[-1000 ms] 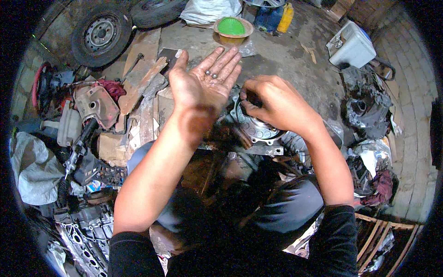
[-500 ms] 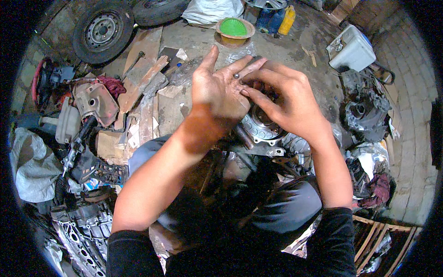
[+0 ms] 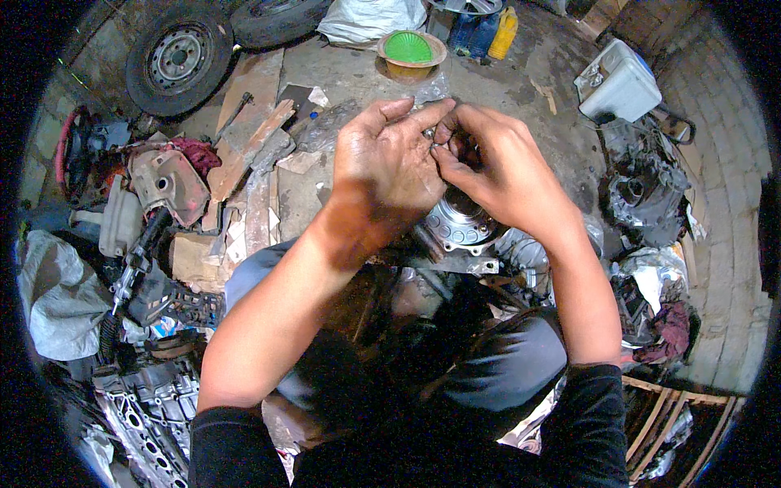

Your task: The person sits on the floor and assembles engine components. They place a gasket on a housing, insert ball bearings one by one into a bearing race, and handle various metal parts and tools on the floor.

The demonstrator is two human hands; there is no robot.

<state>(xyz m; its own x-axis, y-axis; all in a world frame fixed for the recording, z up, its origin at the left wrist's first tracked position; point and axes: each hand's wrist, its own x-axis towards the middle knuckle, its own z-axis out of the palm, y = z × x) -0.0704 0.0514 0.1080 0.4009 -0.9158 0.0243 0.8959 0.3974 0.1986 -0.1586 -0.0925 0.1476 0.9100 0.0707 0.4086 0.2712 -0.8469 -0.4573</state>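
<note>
Landmark: the round metal hub (image 3: 462, 224), a bright machined casting with a ring of small holes, sitting low in front of the person's knees.

Both hands meet directly above the hub. The left hand (image 3: 389, 167) is held palm-up and slack, fingers loosely spread and slightly curled, thumb side toward the person. The right hand (image 3: 496, 167) has thumb and forefinger pressed together at the left hand's fingertips, pinching a small metal part (image 3: 429, 133). The part is mostly hidden by the fingers; its kind cannot be told, only a small pale glint.

Handling, as judged: the part is tiny, light and rigid, so it needs no force but is easy to drop. Both hands look dark with grease or oil, so the surface is probably slippery. A fingertip pinch across its sides suits it; the open left palm beneath serves as a catch.

The hub looks heavy and stiff, best taken by its outer flange with a whole hand. No hand touches it now.

Beyond the hub, on the concrete floor (image 3: 561, 81): a green bowl (image 3: 409, 49). Far left of it: a wheel with tyre (image 3: 176, 58).
</note>
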